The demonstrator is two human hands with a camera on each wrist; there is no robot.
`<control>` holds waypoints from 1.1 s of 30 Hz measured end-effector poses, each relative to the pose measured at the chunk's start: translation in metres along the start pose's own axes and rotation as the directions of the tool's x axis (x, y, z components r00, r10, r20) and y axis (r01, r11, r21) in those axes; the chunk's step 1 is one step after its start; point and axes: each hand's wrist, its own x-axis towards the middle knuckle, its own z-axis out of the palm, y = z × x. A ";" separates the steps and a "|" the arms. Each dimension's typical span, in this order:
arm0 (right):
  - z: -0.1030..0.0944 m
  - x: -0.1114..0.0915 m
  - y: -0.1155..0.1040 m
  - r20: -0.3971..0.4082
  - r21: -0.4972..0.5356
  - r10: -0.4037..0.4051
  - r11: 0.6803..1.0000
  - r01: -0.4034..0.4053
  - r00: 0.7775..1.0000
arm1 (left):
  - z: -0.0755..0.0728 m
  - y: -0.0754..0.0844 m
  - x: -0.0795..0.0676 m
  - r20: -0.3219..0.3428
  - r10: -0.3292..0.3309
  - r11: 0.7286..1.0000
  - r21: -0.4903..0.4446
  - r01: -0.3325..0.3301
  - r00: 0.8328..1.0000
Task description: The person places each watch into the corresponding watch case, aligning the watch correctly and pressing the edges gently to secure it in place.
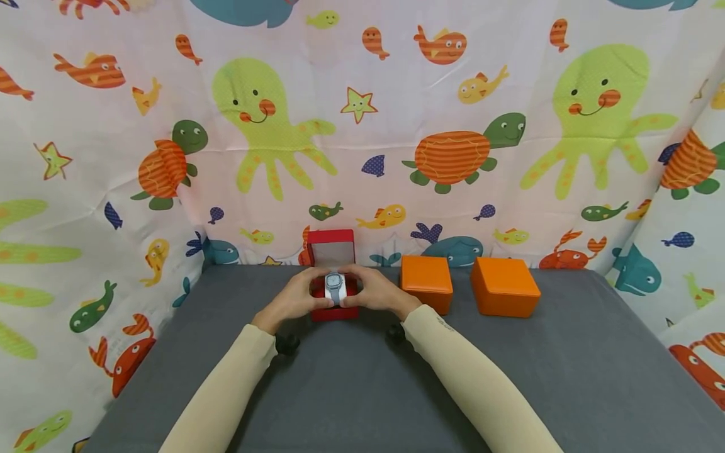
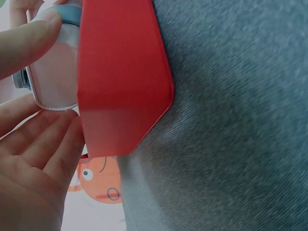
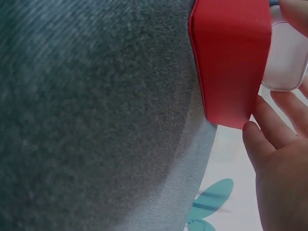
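A red box [image 1: 334, 314] stands with its lid raised at the far side of the table. Above its base is a wristwatch [image 1: 334, 282] with a grey-blue strap, wrapped round a white cushion [image 2: 53, 79]. My left hand [image 1: 297, 296] grips the cushion's left end, its thumb on the strap in the left wrist view. From the other side my right hand [image 1: 376, 291] holds the right end of the cushion, fingers beside the box wall. How far the cushion sits inside the box cannot be told.
Two orange boxes [image 1: 426, 277] [image 1: 504, 286] stand to the right of the red box on the grey table [image 1: 351, 390]. A curtain printed with sea animals [image 1: 362, 151] hangs behind the table and along its sides.
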 end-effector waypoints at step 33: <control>0.000 0.015 -0.002 0.061 -0.136 0.087 0.988 -0.078 0.994 | 0.002 0.000 0.011 0.009 -0.185 0.981 0.066 0.184 0.983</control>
